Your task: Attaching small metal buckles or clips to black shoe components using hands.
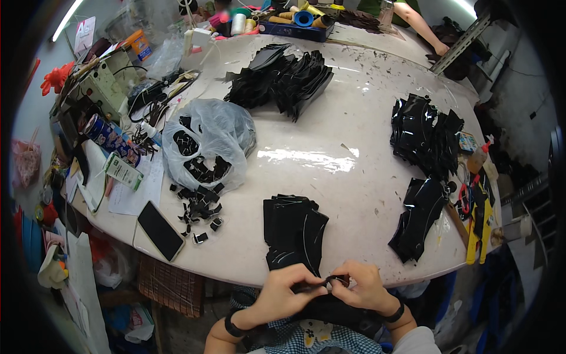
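Head view, lower middle of the frame: the left hand and the right hand are close together at the near edge of the table, both pinching a small black piece between thumb and fingers, which partly hide it. Just above them lies a stack of black sheets. Left of centre sits a clear plastic bag with small black bits inside, and loose bits lie just below it, near a phone. More black sheets form a pile at upper centre and others at right. Spools stand at the top; another person's arm shows upper right.
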{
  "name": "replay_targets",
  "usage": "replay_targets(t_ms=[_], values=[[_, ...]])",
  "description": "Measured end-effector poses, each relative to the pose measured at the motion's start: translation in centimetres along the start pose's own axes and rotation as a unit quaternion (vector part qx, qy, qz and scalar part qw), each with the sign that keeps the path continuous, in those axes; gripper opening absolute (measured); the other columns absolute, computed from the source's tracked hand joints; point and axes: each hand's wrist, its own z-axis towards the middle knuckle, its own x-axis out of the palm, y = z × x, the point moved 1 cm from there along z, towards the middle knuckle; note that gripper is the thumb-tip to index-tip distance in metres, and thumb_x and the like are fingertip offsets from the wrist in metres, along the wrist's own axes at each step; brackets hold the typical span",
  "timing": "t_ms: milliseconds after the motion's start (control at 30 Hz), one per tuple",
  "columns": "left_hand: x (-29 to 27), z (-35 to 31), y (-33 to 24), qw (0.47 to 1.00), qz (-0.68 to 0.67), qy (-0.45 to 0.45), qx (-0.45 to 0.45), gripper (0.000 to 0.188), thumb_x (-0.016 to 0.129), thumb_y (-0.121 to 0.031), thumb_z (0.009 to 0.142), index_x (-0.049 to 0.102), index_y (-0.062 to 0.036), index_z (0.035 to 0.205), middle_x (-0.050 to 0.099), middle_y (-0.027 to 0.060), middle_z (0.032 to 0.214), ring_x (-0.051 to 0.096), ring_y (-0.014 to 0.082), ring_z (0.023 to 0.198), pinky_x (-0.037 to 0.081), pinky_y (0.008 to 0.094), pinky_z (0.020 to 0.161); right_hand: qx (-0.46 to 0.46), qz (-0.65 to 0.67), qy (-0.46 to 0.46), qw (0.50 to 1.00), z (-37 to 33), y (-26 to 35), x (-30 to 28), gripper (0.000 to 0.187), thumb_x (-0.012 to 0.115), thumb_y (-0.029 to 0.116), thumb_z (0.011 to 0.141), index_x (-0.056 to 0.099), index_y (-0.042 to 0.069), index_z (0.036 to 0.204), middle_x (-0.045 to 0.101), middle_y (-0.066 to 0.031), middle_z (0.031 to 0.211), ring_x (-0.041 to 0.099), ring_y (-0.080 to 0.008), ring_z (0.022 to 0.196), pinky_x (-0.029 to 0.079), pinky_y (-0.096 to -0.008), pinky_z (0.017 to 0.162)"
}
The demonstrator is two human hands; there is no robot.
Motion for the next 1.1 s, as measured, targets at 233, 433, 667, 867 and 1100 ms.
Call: replay_targets(t_ms=[233, 433, 667, 867, 1100], values=[[1.8, -2.0, -0.8, 0.955, 0.205, -0.075, 0.200, 0.020, 0.069, -0.004, 0.064, 0.059, 0.0006, 0.081, 0.051, 0.0084, 0.063, 0.052, 0.0209, 0.054, 0.041, 0.0270, 0.046, -0.057, 0.035, -0.050, 0.996, 0.2, -0.1, 0.8, 0.019, 0.062, -0.001, 0.065, 0.055, 0.002, 0.082, 0.051, -0.0070, 0.061, 0.053, -0.0136, 0.049, 0.041, -0.0239, 0.043], [0.0, -0.8, -0.9, 0.991, -0.012, 0.046, 0.126, 0.021, 0.063, -0.010, 0.075, 0.060, 0.0003, 0.093, 0.054, 0.0080, 0.075, 0.053, 0.0128, 0.064, 0.042, 0.0217, 0.056, -0.008, 0.045, -0.040, 0.998, -0.6, -0.3, 0.0, 0.021, 0.064, 0.001, 0.065, 0.054, 0.002, 0.083, 0.053, -0.0068, 0.066, 0.055, -0.0132, 0.052, 0.043, -0.0224, 0.048], [-0.2, 0.6, 0.3, 0.991, 0.038, 0.027, 0.126, 0.016, 0.062, 0.001, 0.072, 0.062, -0.0020, 0.087, 0.061, 0.0070, 0.077, 0.059, 0.0125, 0.068, 0.048, 0.0219, 0.059, 0.090, 0.146, -0.021, 0.985, -1.2, 0.4, 0.1, 0.027, 0.063, 0.001, 0.067, 0.051, 0.002, 0.091, 0.055, -0.0072, 0.075, 0.055, -0.0122, 0.061, 0.046, -0.0224, 0.059], [0.7, 0.6, 0.3, 0.965, 0.137, -0.051, 0.217, 0.012, 0.060, 0.002, 0.071, 0.058, 0.0003, 0.083, 0.058, 0.0086, 0.075, 0.057, 0.0145, 0.063, 0.047, 0.0241, 0.055, 0.030, 0.125, 0.000, 0.992, -0.6, 0.7, -0.1, 0.025, 0.063, 0.000, 0.069, 0.054, 0.001, 0.092, 0.057, -0.0085, 0.076, 0.056, -0.0129, 0.059, 0.047, -0.0228, 0.057], [1.5, 0.2, 0.9, 0.974, 0.109, -0.082, 0.183, 0.015, 0.056, 0.001, 0.073, 0.055, 0.0003, 0.088, 0.055, 0.0103, 0.079, 0.056, 0.0167, 0.064, 0.045, 0.0239, 0.054, 0.047, 0.156, 0.005, 0.987, -1.0, 0.4, -0.1, 0.018, 0.062, 0.000, 0.073, 0.054, -0.001, 0.089, 0.059, -0.0081, 0.072, 0.061, -0.0129, 0.063, 0.048, -0.0216, 0.055]])
